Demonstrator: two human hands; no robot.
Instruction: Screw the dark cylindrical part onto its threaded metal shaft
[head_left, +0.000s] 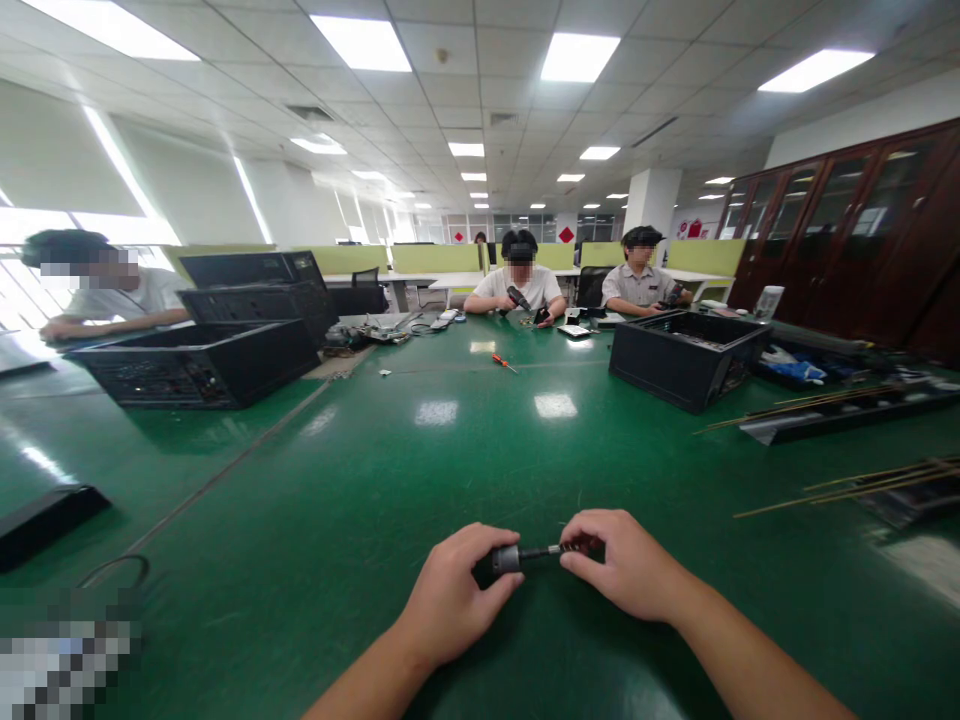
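Hands point(459, 592) grip a tool point(508, 559), black cases point(654, 368) beyond.

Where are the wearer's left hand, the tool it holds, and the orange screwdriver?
Wearer's left hand point(450, 592): head view, its back.
Held tool point(535, 553): head view, its dark shaft.
Orange screwdriver point(500, 360): head view, its handle.

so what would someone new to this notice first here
Probably the broad green tabletop filling much of the view. Low in the middle, the left hand holds a dark tool by its thick end while the right hand pinches its thin end. Farther back, an orange screwdriver lies between one black case on the left and another black case on the right.
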